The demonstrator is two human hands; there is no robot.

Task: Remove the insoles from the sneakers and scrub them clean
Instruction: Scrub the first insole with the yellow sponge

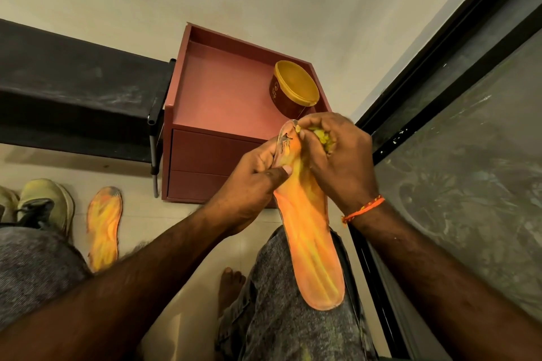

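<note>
Two insoles are already out of the sneakers [44, 205], so removal looks done. Head view only: one insole [311, 246] lies along the person's right thigh, toe end raised. The left hand [252, 184] pinches its edge near the toe, thumb on top. The right hand [337, 152] is curled round a yellow-green scrub pad [322, 138], pressing it at the worn toe. The second insole [104, 228] lies on the floor beside the sneakers, streaked, apparently not scrubbed yet. A lidded tub [294, 88] sits on the red cabinet [217, 91]. Judgement: scrubbing is in progress, roughly midway.
</note>
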